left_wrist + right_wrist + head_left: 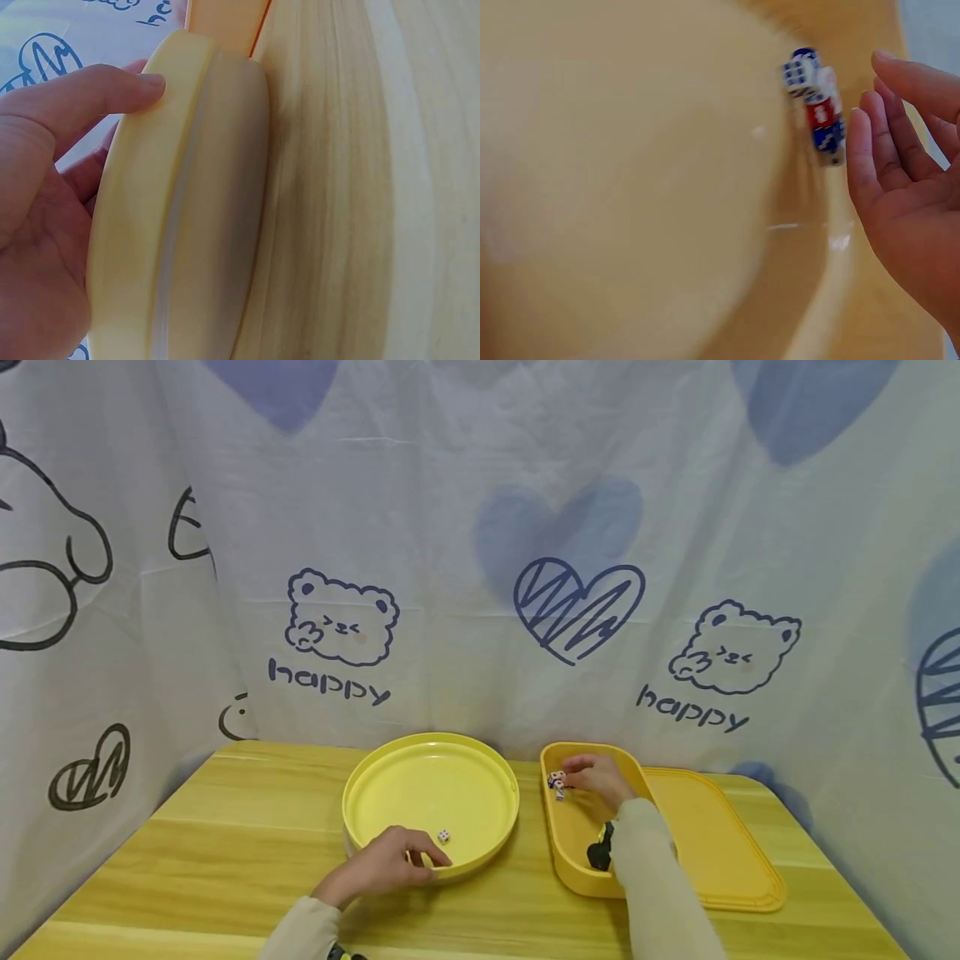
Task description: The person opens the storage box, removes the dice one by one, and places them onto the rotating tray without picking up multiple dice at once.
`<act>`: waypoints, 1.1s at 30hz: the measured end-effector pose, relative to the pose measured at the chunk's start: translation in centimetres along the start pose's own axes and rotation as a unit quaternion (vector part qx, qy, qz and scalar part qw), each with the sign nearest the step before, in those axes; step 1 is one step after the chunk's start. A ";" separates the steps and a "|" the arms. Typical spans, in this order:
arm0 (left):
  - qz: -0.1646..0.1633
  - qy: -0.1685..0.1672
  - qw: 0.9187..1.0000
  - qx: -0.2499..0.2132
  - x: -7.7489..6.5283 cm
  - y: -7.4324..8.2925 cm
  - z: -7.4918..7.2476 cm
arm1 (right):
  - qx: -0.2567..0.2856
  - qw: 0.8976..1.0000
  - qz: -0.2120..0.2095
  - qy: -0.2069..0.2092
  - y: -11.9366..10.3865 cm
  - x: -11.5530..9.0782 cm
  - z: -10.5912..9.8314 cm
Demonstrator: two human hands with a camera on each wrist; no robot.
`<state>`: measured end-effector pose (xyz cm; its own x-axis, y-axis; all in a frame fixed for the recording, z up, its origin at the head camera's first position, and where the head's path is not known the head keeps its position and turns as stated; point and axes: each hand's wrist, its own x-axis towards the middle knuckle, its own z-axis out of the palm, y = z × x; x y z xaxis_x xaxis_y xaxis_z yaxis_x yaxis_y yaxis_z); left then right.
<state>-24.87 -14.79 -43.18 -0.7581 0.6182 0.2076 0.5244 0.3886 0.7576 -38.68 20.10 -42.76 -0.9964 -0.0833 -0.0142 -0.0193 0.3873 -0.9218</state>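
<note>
My left hand (393, 860) is at the near rim of a round yellow tray (431, 739). In the left wrist view the thumb (139, 88) lies on the outside of the rim, with the other fingers over its far side. One white die (444, 836) sits on the tray floor near that hand. Over the deep yellow-orange bin (558, 860), my right hand (598, 779) hangs with loosely bent fingers. Beside its fingertips, a small cluster of white, blue and red dice (821, 109) lies by the bin wall, apart from the fingers in the right wrist view.
A flat yellow lid (731, 847) lies right of the bin, partly behind the right sleeve. Tray, bin and lid stand on a wood-grain table (247, 843). A white curtain (450, 568) with hearts and bears hangs behind the table and along its sides.
</note>
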 end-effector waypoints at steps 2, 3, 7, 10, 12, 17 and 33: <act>0.003 0.003 1.000 -0.004 0.1 -0.1 0.1 | 0.006 1.000 0.016 -0.006 0.3 0.1 0.2; 0.003 0.004 1.000 -0.004 0.1 -0.1 0.1 | 0.007 1.000 0.020 -0.007 0.4 0.1 0.3; 0.002 0.003 1.000 -0.005 0.0 -0.2 0.1 | 0.015 0.999 0.031 -0.009 0.4 -0.2 0.7; 0.004 -0.001 1.000 -0.006 0.1 -0.2 0.2 | 0.007 0.999 0.042 -0.010 0.7 -0.5 0.6; 0.004 -0.002 1.000 -0.004 0.1 -0.1 0.2 | -0.013 0.999 0.049 -0.011 0.9 -0.6 0.4; 0.003 -0.002 1.000 0.004 0.1 0.1 -0.1 | -0.057 0.997 0.045 -0.018 1.2 -0.6 0.4; 0.003 -0.005 1.000 0.004 0.1 0.1 -0.2 | -0.082 0.995 0.045 -0.018 1.5 -0.1 0.7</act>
<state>-24.96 -14.83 -43.01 -0.7504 0.6280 0.2060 0.5324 0.3896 0.7515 -38.54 20.09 -44.44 -0.9911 -0.0739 -0.1105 0.0536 0.5386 -0.8409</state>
